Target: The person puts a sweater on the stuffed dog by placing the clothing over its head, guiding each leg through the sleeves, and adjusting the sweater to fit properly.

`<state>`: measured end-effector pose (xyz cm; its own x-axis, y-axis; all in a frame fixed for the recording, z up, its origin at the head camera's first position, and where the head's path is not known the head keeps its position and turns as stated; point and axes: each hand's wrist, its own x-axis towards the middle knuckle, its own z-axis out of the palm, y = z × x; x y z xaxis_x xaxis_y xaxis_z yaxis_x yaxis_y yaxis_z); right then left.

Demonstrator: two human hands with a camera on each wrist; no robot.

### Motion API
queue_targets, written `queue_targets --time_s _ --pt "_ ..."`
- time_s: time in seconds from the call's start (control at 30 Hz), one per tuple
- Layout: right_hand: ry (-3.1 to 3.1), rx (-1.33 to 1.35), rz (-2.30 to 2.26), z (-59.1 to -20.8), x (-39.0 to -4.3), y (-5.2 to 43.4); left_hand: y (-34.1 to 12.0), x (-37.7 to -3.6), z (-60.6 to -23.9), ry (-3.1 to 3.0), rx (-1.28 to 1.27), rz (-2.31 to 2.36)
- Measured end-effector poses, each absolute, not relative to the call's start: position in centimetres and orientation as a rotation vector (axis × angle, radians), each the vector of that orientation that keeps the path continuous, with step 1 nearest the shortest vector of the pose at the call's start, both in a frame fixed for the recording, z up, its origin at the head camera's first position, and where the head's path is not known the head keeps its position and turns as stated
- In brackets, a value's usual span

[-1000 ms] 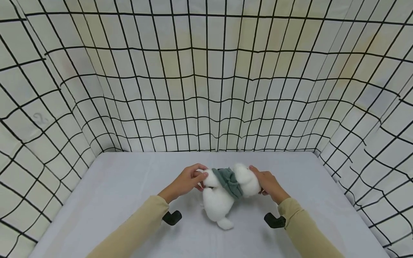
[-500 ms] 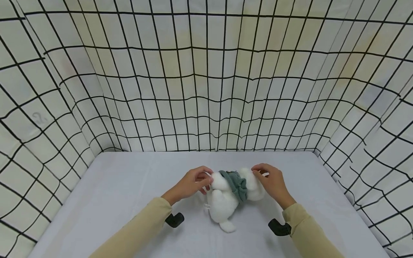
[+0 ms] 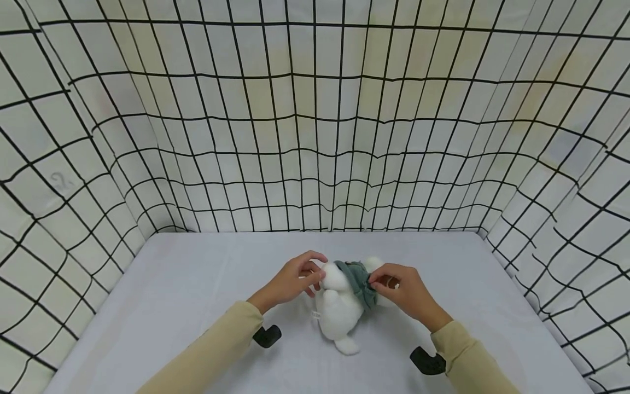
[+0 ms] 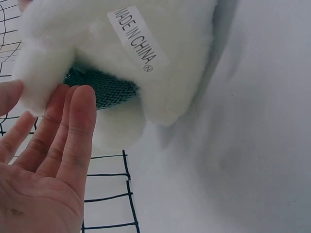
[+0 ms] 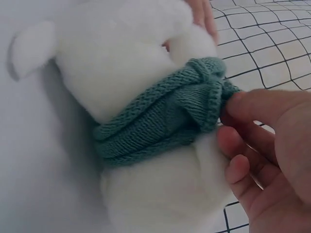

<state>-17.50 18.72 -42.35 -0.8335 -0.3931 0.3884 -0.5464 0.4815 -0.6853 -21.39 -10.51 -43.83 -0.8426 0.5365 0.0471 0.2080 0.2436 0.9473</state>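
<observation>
Pinching the knot of a green knitted scarf (image 5: 165,116) between thumb and curled fingers (image 5: 243,170), a person's right hand (image 3: 406,293) works at the neck of a white plush toy (image 3: 339,306) lying near the middle of a pale grey bench (image 3: 172,295), as seen from the head camera. The left hand (image 3: 290,279) steadies the toy's other side, its fingers (image 4: 73,131) straight and laid flat against the fur beside a sewn-in label (image 4: 136,39) reading "MADE IN CHINA". A white sheet with a black grid (image 3: 315,120) walls the bench on three sides.
</observation>
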Motion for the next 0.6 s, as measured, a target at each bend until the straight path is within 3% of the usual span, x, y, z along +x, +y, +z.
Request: queue_targets --time_s 0.43,0.6 --pt "-2.572 0.762 1.287 -43.6 -17.5 15.7 -10.7 -21.1 -43.7 2.263 0.713 1.607" --pt "-2.562 0.716 1.017 -44.0 -17.6 14.9 -10.7 -21.0 -43.8 2.270 0.709 1.612"
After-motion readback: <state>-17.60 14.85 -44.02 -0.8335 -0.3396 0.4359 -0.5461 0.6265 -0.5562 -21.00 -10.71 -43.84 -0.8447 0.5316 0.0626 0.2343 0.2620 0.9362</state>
